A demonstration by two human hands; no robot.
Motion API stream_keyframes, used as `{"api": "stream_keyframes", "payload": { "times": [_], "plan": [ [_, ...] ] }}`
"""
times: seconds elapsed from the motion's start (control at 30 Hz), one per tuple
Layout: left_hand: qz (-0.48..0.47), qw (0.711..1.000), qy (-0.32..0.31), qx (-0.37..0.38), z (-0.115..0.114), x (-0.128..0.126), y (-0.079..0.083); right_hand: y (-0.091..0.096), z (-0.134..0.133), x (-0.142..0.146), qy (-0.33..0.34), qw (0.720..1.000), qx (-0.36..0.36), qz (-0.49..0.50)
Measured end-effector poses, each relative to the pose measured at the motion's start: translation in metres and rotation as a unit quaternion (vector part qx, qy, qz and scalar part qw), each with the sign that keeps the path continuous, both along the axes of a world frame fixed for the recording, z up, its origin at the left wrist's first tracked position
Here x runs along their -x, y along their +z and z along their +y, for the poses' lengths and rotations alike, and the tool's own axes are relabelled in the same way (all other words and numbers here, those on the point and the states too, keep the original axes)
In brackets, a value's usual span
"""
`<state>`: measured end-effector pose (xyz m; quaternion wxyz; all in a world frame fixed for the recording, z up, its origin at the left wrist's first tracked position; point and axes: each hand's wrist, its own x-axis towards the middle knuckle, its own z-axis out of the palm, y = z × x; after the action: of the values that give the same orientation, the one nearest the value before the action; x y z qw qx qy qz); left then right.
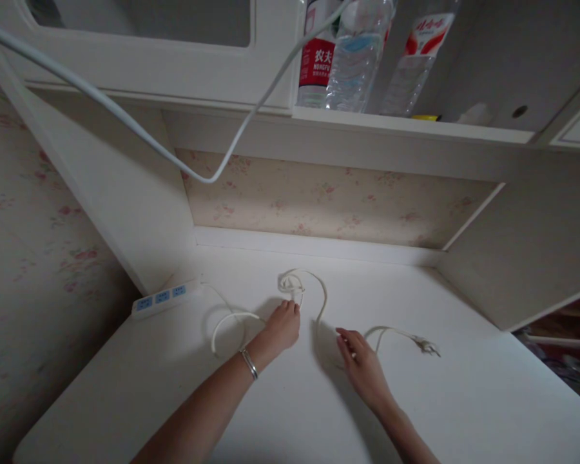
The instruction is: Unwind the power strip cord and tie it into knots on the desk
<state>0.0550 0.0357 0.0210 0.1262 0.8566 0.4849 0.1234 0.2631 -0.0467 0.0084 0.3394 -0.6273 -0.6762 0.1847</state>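
Note:
A pale white cable (325, 293) winds across the white desktop in loose loops. My left hand (284, 322), with a silver bracelet at the wrist, is closed on the cable just below a small coil of it. One loop of the cable bends out to the left of that wrist. My right hand (360, 364) has its fingers curled on another stretch of the same pale cable, its index finger reaching forward. Past the right hand, a cable end (428, 347) splays out; plug prongs or loose strands, I cannot tell.
A white power strip (159, 298) with blue socket faces lies at the desk's left edge. Overhead, a thick white cord (207, 177) hangs in front of a shelf (415, 127) holding plastic bottles (352, 61). White side panels (522, 238) flank the desktop (270, 412).

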Motion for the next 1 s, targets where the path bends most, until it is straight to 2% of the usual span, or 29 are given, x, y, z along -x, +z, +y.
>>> {"api": "stream_keyframes", "payload": {
  "times": [0.1,0.2,0.3,0.4,0.5,0.57,0.63,0.7,0.77,0.83,0.9,1.0],
  "plan": [
    [0.048,0.999,-0.008,-0.012,-0.01,0.01,-0.003,0.01,-0.004,-0.044,-0.181,0.982,0.05,0.009],
    [0.069,0.997,-0.002,-0.046,-0.02,0.023,0.008,0.005,-0.004,-0.096,-0.276,0.953,0.12,-0.038],
    [0.084,0.989,0.032,-0.115,-0.026,0.046,0.027,-0.011,0.001,-0.138,-0.285,0.935,0.18,-0.111],
    [0.116,0.979,0.117,-0.12,-0.026,0.082,0.038,-0.027,0.01,-0.162,-0.242,0.933,0.204,-0.169],
    [0.152,0.972,0.178,-0.029,-0.025,0.121,0.033,-0.034,0.021,-0.171,-0.234,0.929,0.22,-0.184],
    [0.155,0.973,0.166,0.032,-0.026,0.142,0.024,-0.033,0.028,-0.173,-0.255,0.922,0.229,-0.178],
    [0.139,0.977,0.158,0.044,-0.027,0.154,0.015,-0.029,0.035,-0.173,-0.271,0.916,0.24,-0.172],
    [0.105,0.98,0.16,0.047,-0.029,0.159,0.011,-0.024,0.043,-0.174,-0.274,0.91,0.258,-0.172],
    [0.056,0.984,0.161,0.06,-0.03,0.156,0.014,-0.019,0.052,-0.173,-0.276,0.905,0.274,-0.175],
    [-0.004,0.985,0.161,0.057,-0.032,0.148,0.023,-0.016,0.06,-0.172,-0.28,0.905,0.267,-0.176],
    [-0.06,0.984,0.165,0.021,-0.038,0.135,0.035,-0.014,0.067,-0.171,-0.281,0.911,0.247,-0.173],
    [-0.09,0.978,0.184,-0.031,-0.052,0.104,0.05,-0.014,0.07,-0.168,-0.278,0.921,0.219,-0.165]
  ]
}}
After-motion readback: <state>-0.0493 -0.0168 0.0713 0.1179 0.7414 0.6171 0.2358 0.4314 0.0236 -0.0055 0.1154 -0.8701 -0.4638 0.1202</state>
